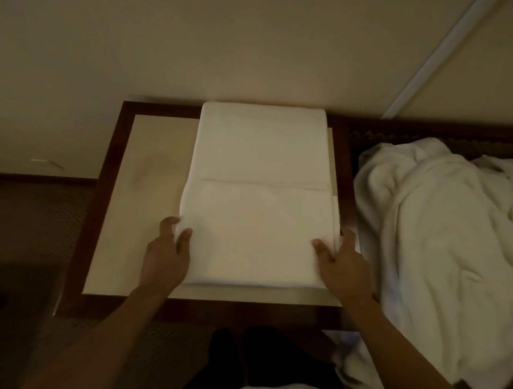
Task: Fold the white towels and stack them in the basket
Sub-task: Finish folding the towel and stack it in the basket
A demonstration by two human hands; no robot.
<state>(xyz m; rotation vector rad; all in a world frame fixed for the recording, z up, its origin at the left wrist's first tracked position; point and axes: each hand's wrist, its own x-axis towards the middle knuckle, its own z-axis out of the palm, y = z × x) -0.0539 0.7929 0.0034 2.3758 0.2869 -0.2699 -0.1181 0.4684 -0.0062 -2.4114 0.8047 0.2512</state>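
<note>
A white towel (258, 194) lies flat and partly folded on a table, with a fold edge running across its middle. My left hand (166, 255) grips the towel's near left edge, thumb on top and fingers beneath. At the near right edge my right hand (343, 263) holds the layered side the same way, thumb resting on the cloth. A heap of unfolded white towels (441, 246) lies to the right. I see no basket in this view.
The table has a cream top (143, 189) inside a dark wooden frame (108, 188) and stands against a beige wall (226, 46). Patterned dark carpet (27, 228) lies to the left. The heap hangs over a dark carved piece at the right.
</note>
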